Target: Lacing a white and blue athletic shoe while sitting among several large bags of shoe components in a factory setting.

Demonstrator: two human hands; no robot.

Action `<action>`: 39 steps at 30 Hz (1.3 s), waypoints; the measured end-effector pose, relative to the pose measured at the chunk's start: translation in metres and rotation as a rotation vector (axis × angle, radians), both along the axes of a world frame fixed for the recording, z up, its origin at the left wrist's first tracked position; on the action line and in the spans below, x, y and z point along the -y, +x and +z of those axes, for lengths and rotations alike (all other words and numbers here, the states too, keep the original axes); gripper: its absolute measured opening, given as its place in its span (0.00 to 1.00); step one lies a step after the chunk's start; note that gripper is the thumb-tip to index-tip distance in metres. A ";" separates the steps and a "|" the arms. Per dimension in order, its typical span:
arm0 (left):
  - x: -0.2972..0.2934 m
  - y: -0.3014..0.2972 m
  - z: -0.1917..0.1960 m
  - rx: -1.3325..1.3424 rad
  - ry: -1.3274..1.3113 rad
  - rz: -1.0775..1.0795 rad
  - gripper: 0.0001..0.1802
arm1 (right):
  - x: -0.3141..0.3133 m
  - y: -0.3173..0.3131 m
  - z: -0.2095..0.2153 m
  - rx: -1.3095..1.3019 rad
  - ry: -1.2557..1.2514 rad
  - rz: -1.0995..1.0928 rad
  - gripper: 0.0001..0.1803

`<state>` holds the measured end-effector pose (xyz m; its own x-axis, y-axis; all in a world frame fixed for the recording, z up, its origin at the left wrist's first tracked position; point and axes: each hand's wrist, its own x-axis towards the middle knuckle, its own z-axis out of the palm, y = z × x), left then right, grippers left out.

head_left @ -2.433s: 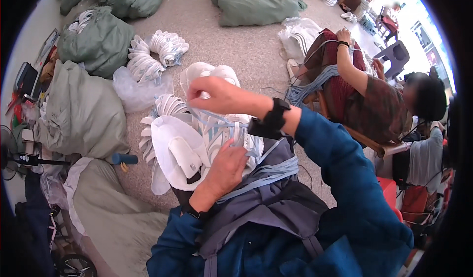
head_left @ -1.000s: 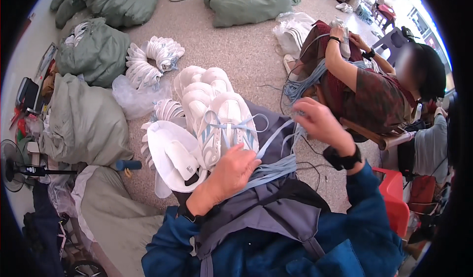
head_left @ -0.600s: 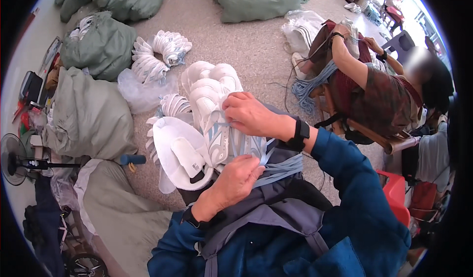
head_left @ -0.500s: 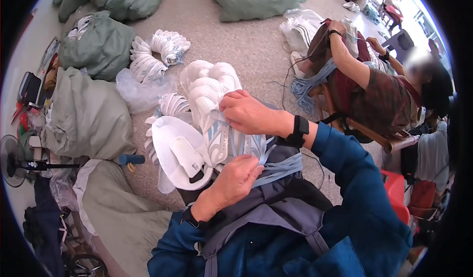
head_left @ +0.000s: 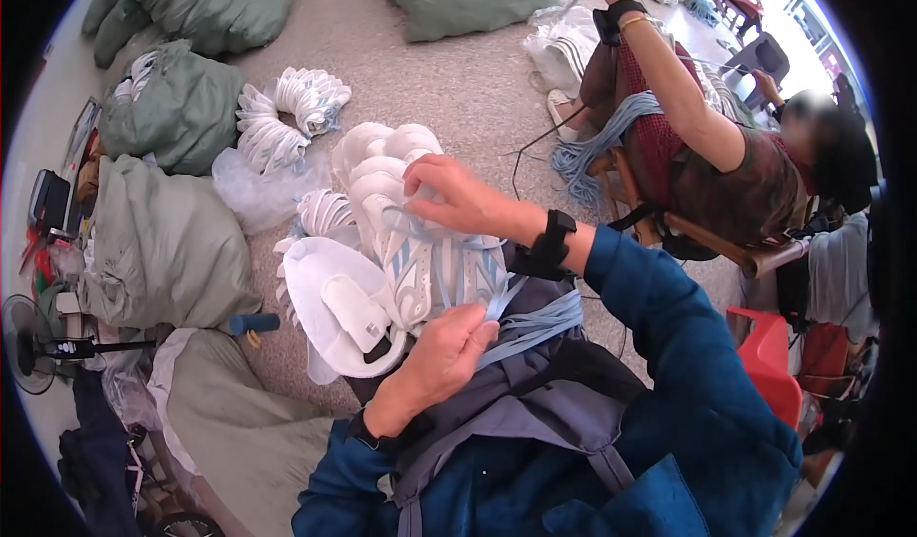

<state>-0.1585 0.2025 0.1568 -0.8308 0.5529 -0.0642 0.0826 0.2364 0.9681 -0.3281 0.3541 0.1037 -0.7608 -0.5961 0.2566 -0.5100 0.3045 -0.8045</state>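
Observation:
A stack of white shoe uppers (head_left: 382, 179) with pale blue stripes lies across my lap. My left hand (head_left: 444, 351) is closed, pinching a light blue shoelace (head_left: 499, 300) at the near end of the front upper (head_left: 413, 274). Over the stack, my right hand (head_left: 458, 196) curls its thumb and forefinger at the lace; the fingertips are partly hidden. Loose light blue laces (head_left: 535, 327) lie in a bundle on my dark apron (head_left: 535, 432), to the right of my left hand. A rounded white shoe piece (head_left: 330, 284) leans at the left of the stack.
More uppers (head_left: 308, 97) lie fanned on the floor ahead, beside a clear plastic bag (head_left: 258, 188). Green sacks (head_left: 167, 241) line the left, near a fan (head_left: 27, 344). At right, a seated co-worker (head_left: 707, 155) handles laces; a red stool (head_left: 764, 360) stands by my right elbow.
My right hand has lifted slightly and its fingers have spread a little, with lace crossing below it. My left hand keeps its pinch. The co-worker's arm has risen.

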 end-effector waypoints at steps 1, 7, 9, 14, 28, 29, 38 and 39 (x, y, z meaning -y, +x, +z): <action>0.000 0.000 0.002 0.001 0.001 -0.004 0.11 | -0.005 0.000 -0.007 -0.235 0.037 -0.094 0.14; 0.009 -0.001 0.032 0.281 0.144 -0.065 0.16 | -0.009 0.009 -0.032 -0.176 0.112 -0.182 0.21; 0.011 0.001 0.058 0.506 0.199 -0.177 0.18 | -0.011 0.009 -0.033 -0.105 0.106 -0.203 0.21; 0.011 0.004 0.091 0.554 0.416 -0.592 0.21 | -0.012 0.005 -0.032 -0.129 0.076 -0.175 0.21; 0.018 0.017 0.101 0.497 0.370 -0.422 0.17 | -0.014 0.017 -0.026 -0.269 -0.079 -0.281 0.15; 0.021 0.014 0.101 0.459 0.220 -0.370 0.15 | -0.016 0.020 -0.018 -0.387 -0.186 -0.329 0.13; 0.014 0.012 0.087 0.262 0.044 -0.388 0.14 | -0.072 0.080 -0.007 -0.403 0.063 -0.107 0.11; 0.012 0.012 0.086 0.230 0.021 -0.377 0.14 | -0.072 0.080 -0.008 -0.393 0.065 -0.127 0.11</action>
